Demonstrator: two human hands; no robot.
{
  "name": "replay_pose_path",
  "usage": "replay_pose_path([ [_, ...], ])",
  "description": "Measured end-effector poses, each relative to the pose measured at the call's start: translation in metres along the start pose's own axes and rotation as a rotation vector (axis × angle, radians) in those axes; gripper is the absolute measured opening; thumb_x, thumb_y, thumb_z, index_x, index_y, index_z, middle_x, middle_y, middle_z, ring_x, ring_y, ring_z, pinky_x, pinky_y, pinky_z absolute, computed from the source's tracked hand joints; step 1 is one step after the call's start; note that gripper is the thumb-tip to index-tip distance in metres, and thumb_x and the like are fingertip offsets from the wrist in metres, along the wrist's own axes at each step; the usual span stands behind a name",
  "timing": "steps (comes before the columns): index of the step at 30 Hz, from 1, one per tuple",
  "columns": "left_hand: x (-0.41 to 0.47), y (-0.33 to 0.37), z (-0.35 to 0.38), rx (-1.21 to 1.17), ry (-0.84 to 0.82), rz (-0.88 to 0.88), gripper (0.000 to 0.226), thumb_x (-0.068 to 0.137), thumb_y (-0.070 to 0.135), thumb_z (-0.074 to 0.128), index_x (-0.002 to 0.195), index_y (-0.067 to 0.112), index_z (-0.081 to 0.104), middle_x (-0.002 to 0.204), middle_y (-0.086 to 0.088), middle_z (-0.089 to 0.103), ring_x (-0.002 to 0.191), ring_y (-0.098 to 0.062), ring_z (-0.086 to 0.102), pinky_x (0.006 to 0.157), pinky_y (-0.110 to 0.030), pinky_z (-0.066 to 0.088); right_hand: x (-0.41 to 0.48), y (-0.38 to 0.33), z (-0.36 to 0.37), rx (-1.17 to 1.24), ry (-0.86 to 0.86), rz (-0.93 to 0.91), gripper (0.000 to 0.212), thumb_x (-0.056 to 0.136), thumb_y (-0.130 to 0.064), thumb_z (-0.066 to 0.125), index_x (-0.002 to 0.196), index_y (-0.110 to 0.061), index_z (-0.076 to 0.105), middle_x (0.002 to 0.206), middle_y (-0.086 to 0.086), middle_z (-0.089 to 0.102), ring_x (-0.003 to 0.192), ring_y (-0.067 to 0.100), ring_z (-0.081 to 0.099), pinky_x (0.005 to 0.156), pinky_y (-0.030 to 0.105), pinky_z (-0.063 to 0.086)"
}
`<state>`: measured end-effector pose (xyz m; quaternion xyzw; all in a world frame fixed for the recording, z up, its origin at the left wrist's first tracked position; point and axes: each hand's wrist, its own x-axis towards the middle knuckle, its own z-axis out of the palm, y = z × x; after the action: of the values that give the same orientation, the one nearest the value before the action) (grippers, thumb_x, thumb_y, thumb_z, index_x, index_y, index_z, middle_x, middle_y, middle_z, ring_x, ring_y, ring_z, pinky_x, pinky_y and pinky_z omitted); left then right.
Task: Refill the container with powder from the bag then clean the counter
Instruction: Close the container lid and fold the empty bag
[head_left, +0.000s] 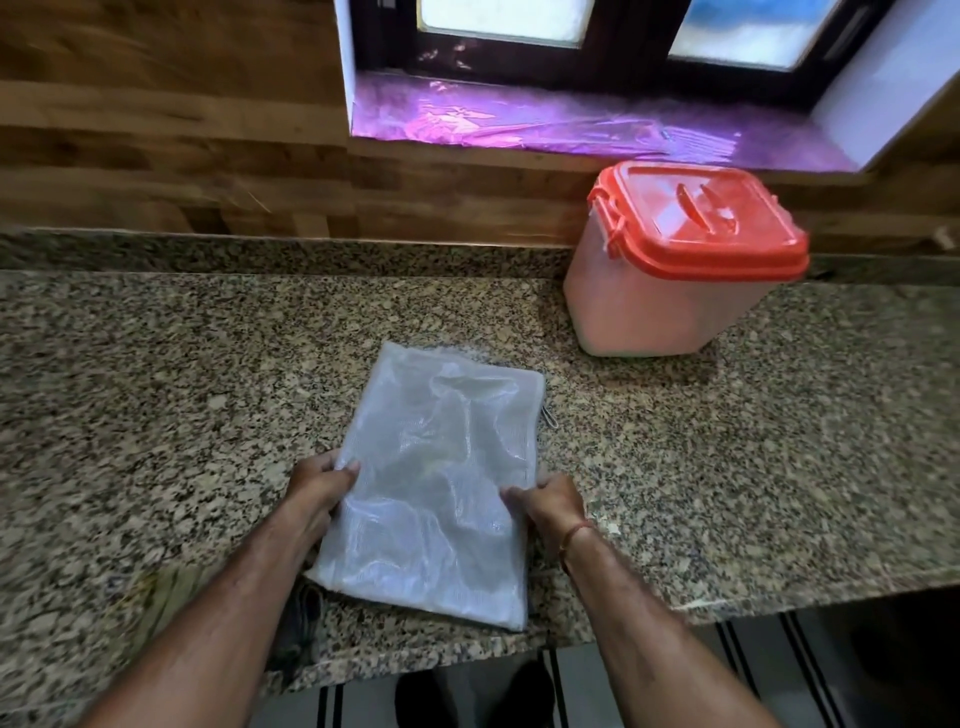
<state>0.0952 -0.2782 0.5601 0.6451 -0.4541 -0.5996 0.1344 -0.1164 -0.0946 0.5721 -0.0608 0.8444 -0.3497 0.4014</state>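
Note:
A flat, translucent white bag (436, 483) lies on the speckled granite counter (156, 395), its near end close to the front edge. My left hand (319, 488) grips the bag's left side with the thumb on top. My right hand (550, 506) grips its right side the same way. A small metal clip or zip pull sticks out at the bag's right edge. Behind and to the right stands the pale container (654, 306), its orange lid (701, 218) clipped on, with pale contents showing through the wall.
A wood-panelled wall runs along the back of the counter. A window sill covered in purple film (545, 117) sits above the container. A dark cloth-like item (301, 623) lies under my left forearm. The counter's front edge runs just below the bag, striped floor beneath.

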Motion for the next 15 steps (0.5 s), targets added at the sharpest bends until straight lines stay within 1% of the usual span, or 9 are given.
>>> replay_pose_path([
  [2,-0.001,0.001,0.001,-0.011,-0.017,0.01,0.015,0.099,0.004,0.061,0.111,0.01,0.068,0.079,-0.003,0.066,0.068,-0.019,0.061,0.059,-0.023,0.044,0.002,-0.004,0.001,0.144,-0.08,0.032,0.025,0.08,-0.012,0.082,0.104,-0.01,0.074,0.096,0.007,0.079,0.082,0.022,0.075,0.065,0.029,0.063],
  [3,-0.002,0.003,0.001,-0.011,-0.016,0.009,0.012,0.099,0.004,0.061,0.108,0.009,0.068,0.079,-0.003,0.065,0.067,-0.019,0.06,0.057,-0.023,0.044,0.001,-0.009,-0.002,0.223,-0.13,0.045,0.027,0.081,-0.007,0.081,0.107,-0.006,0.073,0.1,0.011,0.079,0.082,0.024,0.076,0.065,0.03,0.063],
  [5,-0.001,0.004,0.0,0.017,-0.011,0.001,0.006,0.099,0.005,0.062,0.096,0.007,0.066,0.078,-0.005,0.064,0.064,-0.019,0.056,0.05,-0.023,0.045,0.002,-0.021,-0.015,0.306,-0.224,0.073,0.021,0.086,-0.005,0.077,0.105,-0.002,0.069,0.098,0.015,0.077,0.067,0.017,0.073,0.054,0.026,0.058],
  [7,0.001,0.005,-0.002,0.039,-0.017,-0.002,0.013,0.098,0.004,0.063,0.086,0.008,0.064,0.08,-0.008,0.064,0.063,-0.019,0.055,0.048,-0.023,0.045,0.003,-0.032,-0.031,0.296,-0.288,0.124,0.017,0.09,-0.011,0.074,0.102,-0.002,0.066,0.086,0.01,0.075,0.051,0.009,0.064,0.043,0.02,0.05],
  [9,0.002,0.006,-0.003,0.027,-0.031,-0.003,0.014,0.096,0.002,0.064,0.086,0.011,0.065,0.085,-0.009,0.068,0.065,-0.019,0.058,0.051,-0.025,0.045,0.006,-0.038,-0.044,0.324,-0.313,0.143,0.018,0.092,-0.01,0.072,0.107,-0.001,0.067,0.08,0.008,0.074,0.048,0.008,0.059,0.04,0.017,0.049],
  [10,0.002,0.008,-0.001,0.007,-0.044,-0.01,0.013,0.096,0.002,0.065,0.087,0.011,0.066,0.087,-0.01,0.069,0.066,-0.019,0.057,0.05,-0.024,0.045,0.009,-0.04,-0.048,0.359,-0.314,0.143,0.018,0.093,-0.007,0.069,0.11,0.0,0.067,0.084,0.011,0.073,0.05,0.009,0.061,0.039,0.017,0.051],
  [12,-0.001,0.016,0.001,-0.032,-0.061,-0.022,0.008,0.095,0.007,0.069,0.088,0.009,0.067,0.086,-0.008,0.068,0.064,-0.017,0.053,0.046,-0.023,0.044,0.01,-0.043,-0.052,0.428,-0.318,0.146,0.019,0.095,0.001,0.064,0.113,0.002,0.066,0.096,0.02,0.073,0.061,0.018,0.071,0.047,0.02,0.059],
  [13,-0.003,0.022,0.002,-0.045,-0.071,-0.026,0.011,0.094,0.014,0.071,0.086,0.008,0.065,0.083,-0.007,0.066,0.063,-0.017,0.051,0.048,-0.025,0.043,0.01,-0.045,-0.054,0.446,-0.321,0.136,0.018,0.095,0.002,0.063,0.113,0.003,0.066,0.097,0.023,0.073,0.066,0.021,0.073,0.052,0.022,0.061],
  [15,-0.005,0.033,0.004,-0.087,-0.095,-0.021,0.024,0.09,0.024,0.077,0.083,0.006,0.063,0.078,-0.009,0.063,0.061,-0.018,0.05,0.05,-0.028,0.042,0.009,-0.048,-0.06,0.467,-0.319,0.092,0.017,0.096,-0.006,0.065,0.111,0.003,0.065,0.086,0.02,0.075,0.064,0.021,0.073,0.057,0.027,0.064],
])
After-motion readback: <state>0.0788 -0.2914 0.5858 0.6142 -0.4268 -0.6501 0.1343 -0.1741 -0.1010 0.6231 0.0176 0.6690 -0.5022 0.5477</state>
